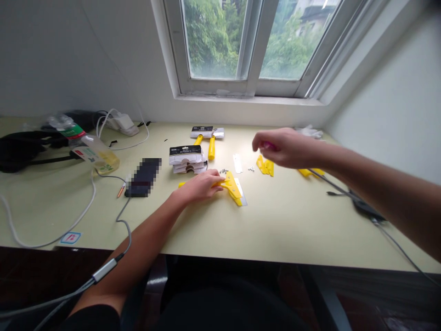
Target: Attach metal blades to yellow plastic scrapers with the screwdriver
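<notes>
My left hand (203, 185) is closed round the handle of a yellow scraper (234, 187), which lies on the table with its metal blade along the right side. Two small screw heads show on the scraper's head. Raised above the table to the right, my right hand (283, 147) is curled round a small pink thing (269, 146), mostly hidden by the fingers. Beyond the scraper lie a loose flat blade (237, 163), small piles of screws (251, 168) and yellow plastic pieces (264, 165).
Stacked cardboard-topped packs (186, 156) and yellow-handled scrapers (212, 148) lie toward the window. On the left are a dark phone-like device (143, 178), a plastic bottle (98, 154) and a white power strip (122, 123). A cable (124, 220) crosses near my left arm.
</notes>
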### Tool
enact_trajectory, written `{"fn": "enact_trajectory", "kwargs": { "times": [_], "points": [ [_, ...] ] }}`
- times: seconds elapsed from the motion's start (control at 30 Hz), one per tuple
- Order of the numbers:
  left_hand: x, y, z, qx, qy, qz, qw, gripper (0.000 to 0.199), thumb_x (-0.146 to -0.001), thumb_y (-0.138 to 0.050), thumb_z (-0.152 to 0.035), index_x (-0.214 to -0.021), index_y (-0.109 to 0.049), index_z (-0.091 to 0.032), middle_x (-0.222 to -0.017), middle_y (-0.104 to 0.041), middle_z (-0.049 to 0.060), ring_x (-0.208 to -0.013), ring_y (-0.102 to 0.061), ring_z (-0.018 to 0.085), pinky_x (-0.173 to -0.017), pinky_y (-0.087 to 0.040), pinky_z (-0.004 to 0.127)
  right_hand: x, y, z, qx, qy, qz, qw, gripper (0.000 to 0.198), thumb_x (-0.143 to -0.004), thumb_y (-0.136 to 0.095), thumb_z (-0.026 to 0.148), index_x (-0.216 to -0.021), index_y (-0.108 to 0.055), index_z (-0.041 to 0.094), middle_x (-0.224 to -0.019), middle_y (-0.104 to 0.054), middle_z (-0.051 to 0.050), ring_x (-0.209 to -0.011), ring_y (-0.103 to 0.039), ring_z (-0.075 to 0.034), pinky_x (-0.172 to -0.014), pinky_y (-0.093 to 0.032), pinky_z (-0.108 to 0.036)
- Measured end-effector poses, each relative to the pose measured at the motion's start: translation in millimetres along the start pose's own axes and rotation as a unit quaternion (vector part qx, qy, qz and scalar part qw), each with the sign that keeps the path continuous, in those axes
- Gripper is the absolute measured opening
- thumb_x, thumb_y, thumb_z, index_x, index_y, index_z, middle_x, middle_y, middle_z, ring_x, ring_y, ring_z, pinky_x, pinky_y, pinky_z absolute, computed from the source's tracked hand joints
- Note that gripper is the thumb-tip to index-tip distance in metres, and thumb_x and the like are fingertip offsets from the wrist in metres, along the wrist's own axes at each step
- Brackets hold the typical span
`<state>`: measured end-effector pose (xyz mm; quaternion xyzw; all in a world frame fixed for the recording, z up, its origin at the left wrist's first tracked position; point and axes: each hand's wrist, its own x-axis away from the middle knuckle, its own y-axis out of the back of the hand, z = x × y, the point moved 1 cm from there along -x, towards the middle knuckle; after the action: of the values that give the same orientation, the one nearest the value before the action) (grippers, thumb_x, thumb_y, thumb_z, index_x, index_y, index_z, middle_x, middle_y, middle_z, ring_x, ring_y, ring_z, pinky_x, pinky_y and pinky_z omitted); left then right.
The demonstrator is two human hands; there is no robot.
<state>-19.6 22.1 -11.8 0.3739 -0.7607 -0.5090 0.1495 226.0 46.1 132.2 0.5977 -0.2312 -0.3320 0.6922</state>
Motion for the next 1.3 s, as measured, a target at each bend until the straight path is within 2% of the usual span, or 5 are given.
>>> {"fn": "enact_trajectory", "kwargs": {
  "times": [0.17, 0.37, 0.73, 0.97, 1.3],
  "points": [
    [3, 12, 7, -0.021, 0.014, 0.002, 1.000, 0.025, -0.091, -0.055, -0.030, -0.112, -0.067, -0.020, -0.098, -0.060, 0.007, -0.089, -0.057, 0.019, -0.080, -0.045, 0.032, 2, -76, -4, -0.030, 0.038, 0.169, 0.985, 0.046, -0.077, -0.064, 0.043, -0.116, -0.062, 0.021, -0.117, -0.063, -0.014, -0.094, -0.063, -0.029, -0.076, -0.047, -0.040],
    [6, 16, 11, -0.027, 0.017, 0.012, 0.999, 0.021, -0.091, -0.055, -0.030, -0.101, -0.069, -0.018, -0.093, -0.060, 0.007, -0.085, -0.058, 0.018, -0.075, -0.045, 0.029, 0, -121, -11, -0.082, 0.002, 0.181, 0.980, 0.089, -0.061, -0.075, 0.054, -0.139, -0.043, 0.027, -0.142, -0.046, -0.011, -0.112, -0.057, -0.034, -0.088, -0.047, -0.044],
    [3, 13, 13, -0.021, 0.018, 0.009, 1.000, 0.020, -0.091, -0.055, -0.030, -0.102, -0.069, -0.020, -0.093, -0.060, 0.006, -0.085, -0.057, 0.018, -0.075, -0.044, 0.029, -7, -123, -24, -0.082, -0.002, 0.216, 0.973, 0.079, -0.054, -0.080, 0.053, -0.122, -0.048, 0.028, -0.117, -0.051, -0.008, -0.088, -0.059, -0.025, -0.070, -0.048, -0.034],
    [4, 12, 13, -0.018, 0.018, 0.011, 1.000, 0.023, -0.091, -0.056, -0.031, -0.108, -0.068, -0.021, -0.097, -0.060, 0.006, -0.088, -0.058, 0.018, -0.078, -0.045, 0.030, -29, -110, -45, -0.083, -0.012, 0.158, 0.984, 0.056, -0.064, -0.079, 0.033, -0.112, -0.050, 0.025, -0.107, -0.054, -0.006, -0.085, -0.058, -0.020, -0.065, -0.044, -0.028],
    [4, 11, 12, -0.017, 0.024, 0.010, 1.000, 0.020, -0.091, -0.057, -0.029, -0.105, -0.068, -0.020, -0.097, -0.059, 0.006, -0.086, -0.057, 0.018, -0.077, -0.046, 0.030, -81, -107, -75, -0.038, -0.034, 0.110, 0.993, 0.057, -0.065, -0.078, 0.033, -0.114, -0.052, 0.025, -0.107, -0.054, -0.006, -0.083, -0.058, -0.020, -0.068, -0.045, -0.029]
  ]
}}
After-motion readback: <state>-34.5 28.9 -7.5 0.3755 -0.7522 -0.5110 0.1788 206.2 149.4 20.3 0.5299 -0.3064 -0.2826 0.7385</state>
